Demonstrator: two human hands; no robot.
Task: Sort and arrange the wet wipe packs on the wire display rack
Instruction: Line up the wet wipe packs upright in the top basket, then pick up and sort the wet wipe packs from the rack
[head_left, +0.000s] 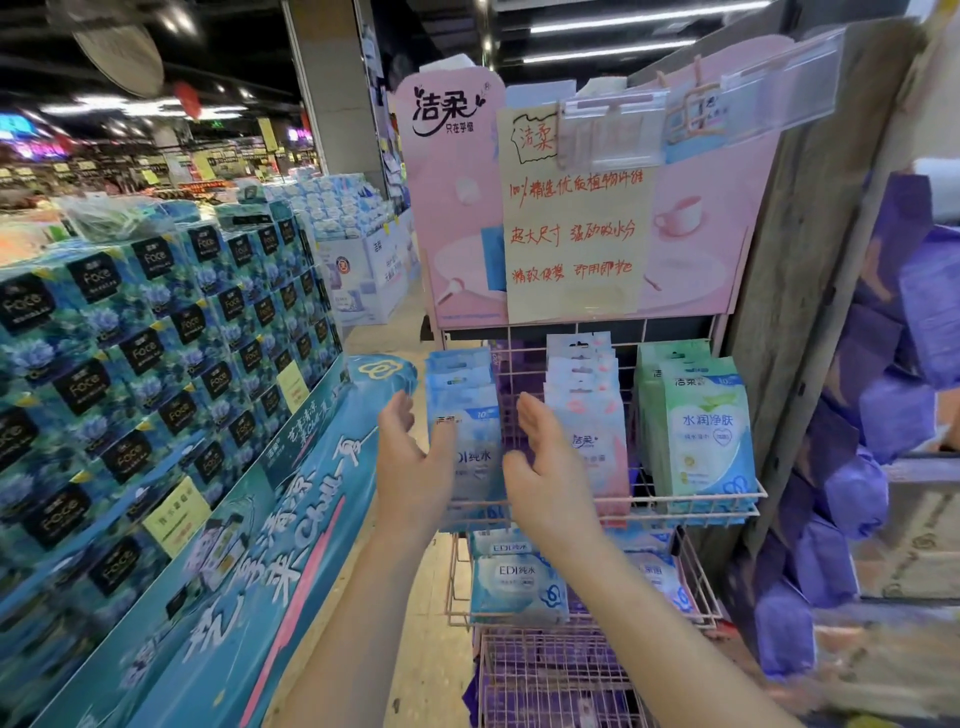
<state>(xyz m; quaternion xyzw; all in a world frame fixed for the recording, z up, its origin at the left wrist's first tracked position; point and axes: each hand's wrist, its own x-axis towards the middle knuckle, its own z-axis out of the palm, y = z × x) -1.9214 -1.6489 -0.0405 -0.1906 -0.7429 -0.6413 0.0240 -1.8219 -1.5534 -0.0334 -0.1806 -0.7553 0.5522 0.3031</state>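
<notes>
As they stand in pink rack (675, 502), blue packs (467, 400) overlap

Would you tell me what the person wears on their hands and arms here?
Nothing shows: the left hand and right hand are bare, with no gloves, rings or watch, and the left forearm and right forearm are uncovered down to the frame's edge, so no sleeve is in view.

Both forearms reached forward; the left hand (410, 462) and right hand (545, 467) were held upright, fingers straight, palms facing each other.
</notes>
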